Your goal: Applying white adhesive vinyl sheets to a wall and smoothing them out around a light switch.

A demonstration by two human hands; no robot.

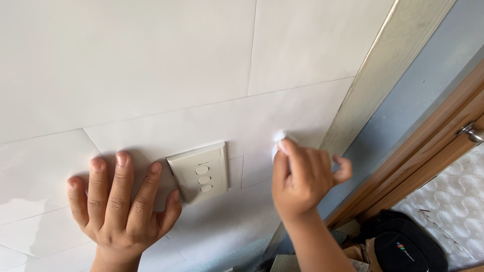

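My left hand (pixel 119 205) lies flat on the white tiled wall (pixel 151 65), fingers spread, just left of a cream switch plate (pixel 199 172) with three oval buttons. My right hand (pixel 302 179) presses a small white cloth or wipe (pixel 279 138) against the tile to the right of the switch plate, near the wall's corner edge. Only a little of the cloth shows above my fingertips.
A beige corner trim (pixel 388 65) runs along the tile's right edge, then a grey-blue strip (pixel 418 95) and a wooden door frame (pixel 443 126) with a metal handle (pixel 473 132). A black bag (pixel 408 249) sits on the floor below, beside a patterned white panel (pixel 456 201).
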